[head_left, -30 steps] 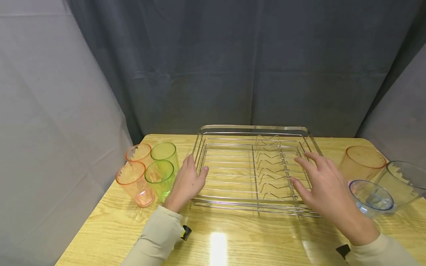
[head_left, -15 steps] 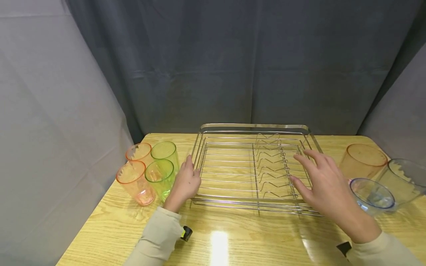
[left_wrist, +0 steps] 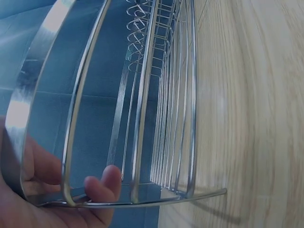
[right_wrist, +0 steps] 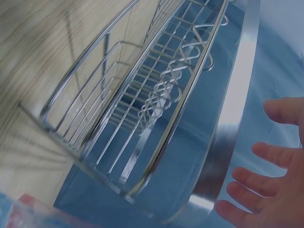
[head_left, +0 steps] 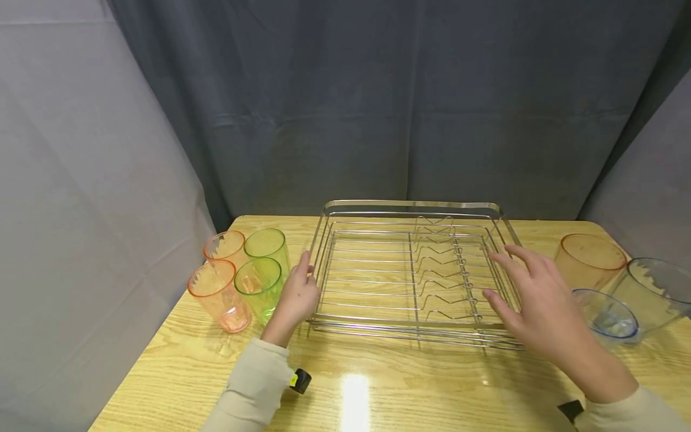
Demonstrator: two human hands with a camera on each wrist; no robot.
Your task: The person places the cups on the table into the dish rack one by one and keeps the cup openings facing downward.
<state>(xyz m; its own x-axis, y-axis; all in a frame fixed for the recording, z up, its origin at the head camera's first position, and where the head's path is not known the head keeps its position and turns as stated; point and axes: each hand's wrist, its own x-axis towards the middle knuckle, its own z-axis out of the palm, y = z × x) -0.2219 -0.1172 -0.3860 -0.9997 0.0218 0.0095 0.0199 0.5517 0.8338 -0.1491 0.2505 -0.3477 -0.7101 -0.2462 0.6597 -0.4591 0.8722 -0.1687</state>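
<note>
A silver wire dish rack (head_left: 372, 264) stands on the wooden table, with a row of zigzag plate holders on its right half. My left hand (head_left: 297, 295) grips its left side. In the left wrist view, fingertips (left_wrist: 110, 181) curl in between the wires and the thumb side lies by the flat top band (left_wrist: 21, 102). Over the rack's right edge my right hand (head_left: 547, 309) is spread and holds nothing. The right wrist view shows its fingers (right_wrist: 259, 183) apart beside the flat band.
Left of the rack stand orange-rimmed cups (head_left: 216, 294) and green cups (head_left: 259, 285). On the right are an orange cup (head_left: 588, 264), a clear dark-rimmed cup (head_left: 655, 294) and a blue-rimmed cup (head_left: 607, 318). Behind hangs a dark curtain (head_left: 345, 108).
My left hand has moved slightly left and closed on the rack's side, its thumb folding in. My right hand has drifted right, toward the blue-rimmed cup.
</note>
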